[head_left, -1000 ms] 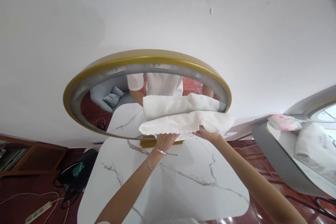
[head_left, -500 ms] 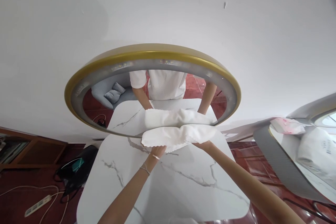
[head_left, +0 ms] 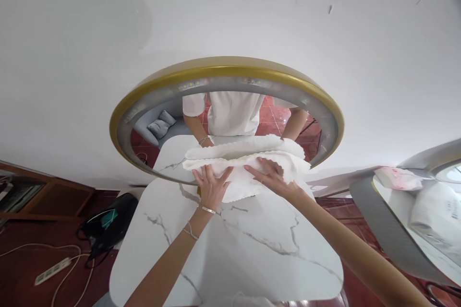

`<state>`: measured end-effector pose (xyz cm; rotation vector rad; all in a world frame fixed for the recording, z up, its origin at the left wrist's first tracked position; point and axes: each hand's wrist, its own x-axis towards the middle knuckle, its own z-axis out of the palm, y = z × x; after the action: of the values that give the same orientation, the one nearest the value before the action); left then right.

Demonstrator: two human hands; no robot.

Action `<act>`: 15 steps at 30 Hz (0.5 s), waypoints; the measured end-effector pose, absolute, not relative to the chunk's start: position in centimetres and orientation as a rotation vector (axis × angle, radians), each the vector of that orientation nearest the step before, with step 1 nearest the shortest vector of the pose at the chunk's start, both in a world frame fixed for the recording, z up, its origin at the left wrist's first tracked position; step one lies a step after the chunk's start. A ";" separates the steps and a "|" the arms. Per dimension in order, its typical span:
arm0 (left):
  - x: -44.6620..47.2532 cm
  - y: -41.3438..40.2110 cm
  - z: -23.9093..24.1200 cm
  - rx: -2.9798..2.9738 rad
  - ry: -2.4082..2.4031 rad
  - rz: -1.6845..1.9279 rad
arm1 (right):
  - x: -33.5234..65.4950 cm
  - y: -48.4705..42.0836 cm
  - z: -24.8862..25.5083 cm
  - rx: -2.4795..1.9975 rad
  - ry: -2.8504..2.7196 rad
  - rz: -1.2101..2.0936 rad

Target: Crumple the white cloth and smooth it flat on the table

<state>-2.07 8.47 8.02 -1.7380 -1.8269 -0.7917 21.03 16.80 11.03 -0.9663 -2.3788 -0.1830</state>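
Note:
A white folded cloth [head_left: 248, 172] lies at the far edge of a white marble table [head_left: 252, 249], against a round gold-framed mirror [head_left: 226, 74]. My left hand [head_left: 211, 184] rests flat on the cloth's left part with fingers spread. My right hand [head_left: 270, 177] lies flat on its right part, fingers stretched out. The mirror reflects the cloth, the table and my white-shirted torso.
A white wall rises behind the mirror. Dark red floor surrounds the table. A black bag [head_left: 108, 223] and a power strip [head_left: 50, 271] with cables lie on the floor at left. At right stands another mirror [head_left: 396, 230], reflecting white bags.
The cloth was held up in front of the mirror by both hands. It has come down onto the table, and both hands now lie flat on top of it.

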 end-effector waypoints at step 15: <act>-5.1 9.2 6.1 -1.739 -1.555 -0.937 | 18.9 14.9 12.6 -0.766 -2.286 -0.263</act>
<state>-5.08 9.19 6.11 -1.7392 -1.5555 -0.9365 18.87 14.87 12.65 -0.7656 -2.2859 -0.2625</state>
